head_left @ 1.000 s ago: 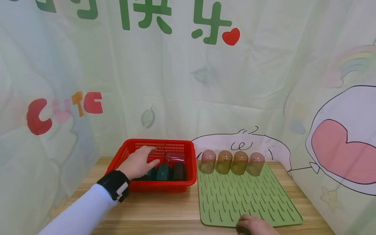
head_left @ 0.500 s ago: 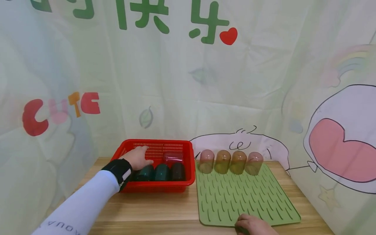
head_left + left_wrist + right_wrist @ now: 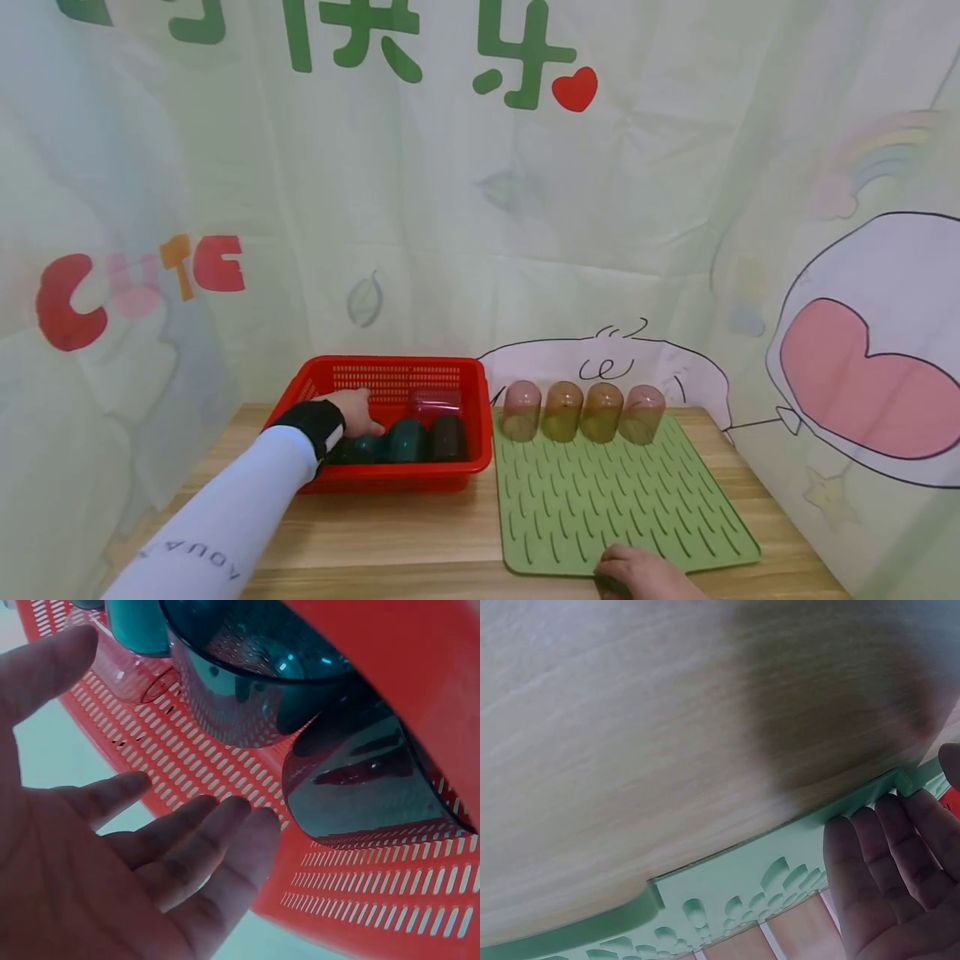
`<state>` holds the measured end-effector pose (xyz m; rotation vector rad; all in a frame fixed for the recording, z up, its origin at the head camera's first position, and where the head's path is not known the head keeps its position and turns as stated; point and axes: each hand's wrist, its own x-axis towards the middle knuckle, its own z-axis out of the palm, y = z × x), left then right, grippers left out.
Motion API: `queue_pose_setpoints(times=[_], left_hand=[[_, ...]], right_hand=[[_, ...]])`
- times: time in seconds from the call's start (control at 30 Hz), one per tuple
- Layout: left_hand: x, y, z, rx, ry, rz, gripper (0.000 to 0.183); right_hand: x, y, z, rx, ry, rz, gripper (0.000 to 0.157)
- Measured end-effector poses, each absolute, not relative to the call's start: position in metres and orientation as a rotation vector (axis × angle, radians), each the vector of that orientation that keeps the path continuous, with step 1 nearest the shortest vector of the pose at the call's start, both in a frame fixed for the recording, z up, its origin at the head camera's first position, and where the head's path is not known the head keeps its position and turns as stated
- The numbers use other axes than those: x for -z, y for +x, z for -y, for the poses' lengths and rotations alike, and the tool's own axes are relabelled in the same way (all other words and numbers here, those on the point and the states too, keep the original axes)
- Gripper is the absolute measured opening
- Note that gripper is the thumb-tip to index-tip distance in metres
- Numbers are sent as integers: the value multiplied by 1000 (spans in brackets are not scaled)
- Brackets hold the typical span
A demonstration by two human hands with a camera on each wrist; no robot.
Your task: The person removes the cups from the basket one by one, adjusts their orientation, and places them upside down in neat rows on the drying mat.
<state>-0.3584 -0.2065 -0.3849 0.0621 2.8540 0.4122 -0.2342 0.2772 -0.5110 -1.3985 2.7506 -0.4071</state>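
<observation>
My left hand [image 3: 356, 412] reaches inside the red plastic basket [image 3: 405, 470], fingers extended and thumb apart, holding nothing. Close by it lie a teal cup [image 3: 365, 448] and a second teal cup [image 3: 407, 440]; a dark cup [image 3: 447, 439] is to their right, and a clear pink cup [image 3: 435, 403] lies behind. In the left wrist view, the fingertips point toward a grey-tinted cup [image 3: 360, 780] lying tilted against the basket wall. My right hand [image 3: 641, 573] rests at the front edge of the green ridged mat [image 3: 615, 500], its fingers loosely bent and touching the edge.
Along the mat's back edge stand upside-down see-through cups: a pink cup [image 3: 521, 411], two amber cups [image 3: 562, 411] and another pink cup [image 3: 642, 414]. Basket and mat sit side by side on a wooden table [image 3: 390, 533]. A printed curtain [image 3: 420, 208] hangs behind.
My left hand has sunk lower into the basket, toward the teal cups at its left. The head view has shifted slightly. My right hand stays at the mat's edge.
</observation>
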Motion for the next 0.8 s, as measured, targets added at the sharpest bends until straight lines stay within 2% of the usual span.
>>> queue_pose_setpoints(times=[0.5,0.6,0.8], left_hand=[[401,-371,205,-285,70,-2784,81],[402,-370,204,-301,45,-2768,75],[407,-375,201,-253,29,-2763,50]], right_hand=[[511,-230,-275,363,-1330,-2817,17],[511,-229,-275,360,-1320,-2828,17],[509,-227,-274,372,-1259,-2836,17]])
